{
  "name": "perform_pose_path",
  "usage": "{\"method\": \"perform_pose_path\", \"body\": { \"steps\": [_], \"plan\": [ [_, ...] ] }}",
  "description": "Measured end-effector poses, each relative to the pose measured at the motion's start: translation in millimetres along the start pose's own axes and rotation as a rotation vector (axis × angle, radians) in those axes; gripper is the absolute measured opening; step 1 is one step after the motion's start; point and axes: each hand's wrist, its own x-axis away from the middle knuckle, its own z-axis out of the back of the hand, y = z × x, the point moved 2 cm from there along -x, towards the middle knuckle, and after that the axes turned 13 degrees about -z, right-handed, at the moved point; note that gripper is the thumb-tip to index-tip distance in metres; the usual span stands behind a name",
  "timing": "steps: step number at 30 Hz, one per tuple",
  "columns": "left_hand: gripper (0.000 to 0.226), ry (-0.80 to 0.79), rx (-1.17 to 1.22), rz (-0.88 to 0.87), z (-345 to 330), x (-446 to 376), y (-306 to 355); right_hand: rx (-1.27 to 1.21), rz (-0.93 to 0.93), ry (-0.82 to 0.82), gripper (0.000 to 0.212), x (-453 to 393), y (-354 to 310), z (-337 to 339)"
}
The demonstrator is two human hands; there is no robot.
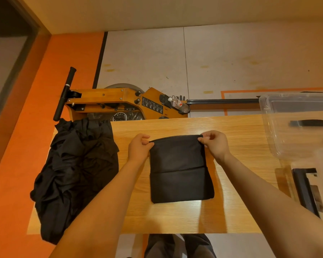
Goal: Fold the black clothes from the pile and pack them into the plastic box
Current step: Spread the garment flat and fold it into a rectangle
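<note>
A black garment (pixel 179 170) lies folded into a narrow rectangle in the middle of the wooden table (pixel 239 138). My left hand (pixel 139 148) pinches its far left corner and my right hand (pixel 213 144) pinches its far right corner. A crease crosses the cloth about halfway down. The pile of black clothes (pixel 76 170) is heaped at the table's left end and hangs over the edge. The clear plastic box (pixel 280 127) stands at the far right of the table, with dark fabric visible inside it.
A wooden rowing machine (pixel 119 103) with a black handle and a plastic bottle (pixel 179 105) stands behind the table. A dark framed object (pixel 306 189) lies at the table's right edge. Orange floor lies to the left.
</note>
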Motion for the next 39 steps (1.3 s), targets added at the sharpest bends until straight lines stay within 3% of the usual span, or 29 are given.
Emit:
{"method": "perform_pose_path", "body": {
  "steps": [6, 14, 23, 29, 39],
  "plan": [
    [0.027, 0.063, 0.138, 0.029, 16, 19, 8, -0.107, 0.012, -0.074, 0.022, 19, -12, 5],
    [0.024, 0.112, 0.322, 0.09, 20, 60, 12, -0.098, 0.02, -0.146, 0.02, 45, -7, 14],
    [0.024, 0.021, 0.175, 0.181, 10, 95, -5, 0.13, -0.014, -0.235, 0.024, 60, 20, 38],
    [0.026, -0.014, 0.266, 0.21, -5, 121, -32, 0.209, -0.03, -0.244, 0.023, 60, 49, 37],
    [0.027, -0.017, 0.277, 0.183, -5, 146, -39, 0.283, 0.013, -0.379, 0.045, 76, 64, 38]
  ]
}}
